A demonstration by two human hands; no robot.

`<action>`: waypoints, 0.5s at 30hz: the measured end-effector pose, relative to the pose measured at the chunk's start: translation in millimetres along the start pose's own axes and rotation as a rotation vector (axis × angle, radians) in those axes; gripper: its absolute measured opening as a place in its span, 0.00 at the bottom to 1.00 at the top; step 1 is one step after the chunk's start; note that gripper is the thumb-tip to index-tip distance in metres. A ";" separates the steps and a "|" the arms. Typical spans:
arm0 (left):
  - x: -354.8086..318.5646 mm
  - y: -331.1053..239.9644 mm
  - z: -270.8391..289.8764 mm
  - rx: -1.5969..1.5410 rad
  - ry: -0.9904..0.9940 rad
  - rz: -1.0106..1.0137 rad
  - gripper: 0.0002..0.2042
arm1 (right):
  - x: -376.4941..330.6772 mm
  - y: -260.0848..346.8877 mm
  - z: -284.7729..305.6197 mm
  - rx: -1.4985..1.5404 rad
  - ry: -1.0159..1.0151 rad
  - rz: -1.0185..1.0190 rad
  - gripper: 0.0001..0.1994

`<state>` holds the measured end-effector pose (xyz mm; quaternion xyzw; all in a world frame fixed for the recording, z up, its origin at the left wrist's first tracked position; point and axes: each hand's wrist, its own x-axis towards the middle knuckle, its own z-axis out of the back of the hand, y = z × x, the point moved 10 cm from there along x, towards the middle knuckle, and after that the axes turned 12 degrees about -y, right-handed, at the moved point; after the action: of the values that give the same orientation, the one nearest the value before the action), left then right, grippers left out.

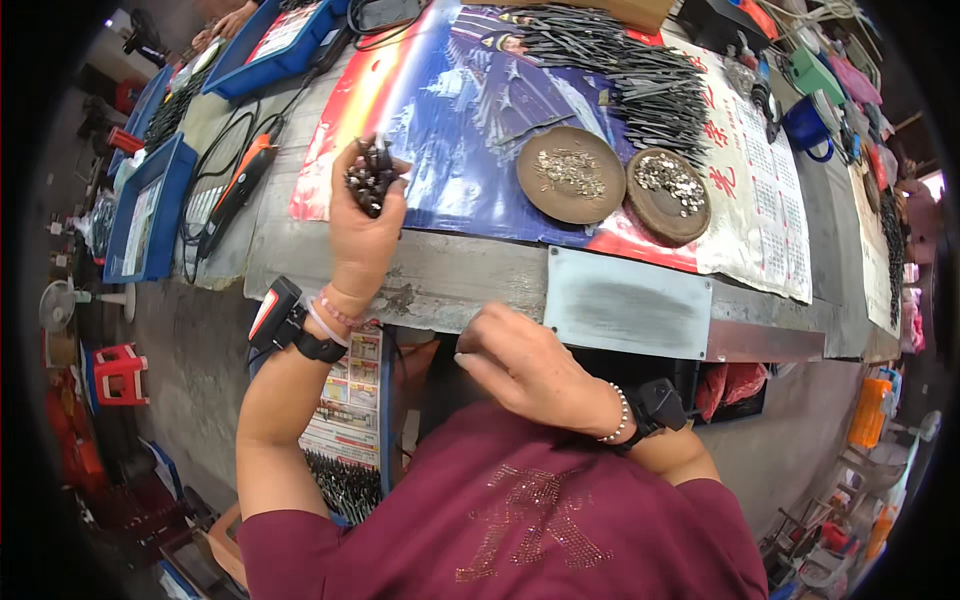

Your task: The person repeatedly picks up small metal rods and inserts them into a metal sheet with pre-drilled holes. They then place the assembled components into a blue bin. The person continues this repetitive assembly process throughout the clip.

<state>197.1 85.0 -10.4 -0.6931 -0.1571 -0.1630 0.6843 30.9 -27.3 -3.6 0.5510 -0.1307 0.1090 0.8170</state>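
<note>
My left hand [362, 240] is raised over the table's near edge at the left, its fingers wrapped round a bundle of dark slender sticks [371, 182] seen mostly end-on. Close to my chest, my right hand [535, 365] hangs just off the table edge with its fingers bent and pressed together. Whether anything sits between those fingertips is hidden. Beyond it are two round brown dishes: the left dish [560, 208] bears tiny gold-coloured pieces [572, 172], and the deeper right dish [672, 232] holds small shiny silvery pieces [668, 182]. A heap of dark sticks [660, 95] lies behind them.
A pale plate [630, 300] is fixed at the table's front edge. To the left are a corded orange-and-black tool [240, 185] and blue trays [150, 215]. A blue mug [808, 125] stands at the right. Another person's hand [232, 20] shows at the far left.
</note>
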 end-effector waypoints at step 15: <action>-92.5 -61.8 -38.1 -0.576 -0.233 0.370 0.21 | 6.5 -62.1 -15.2 1.187 -0.388 -0.693 0.24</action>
<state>86.4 48.2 4.6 -0.8881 -0.0534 0.0060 0.4564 58.5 -35.9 -61.0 0.9220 -0.0096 -0.2040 0.3290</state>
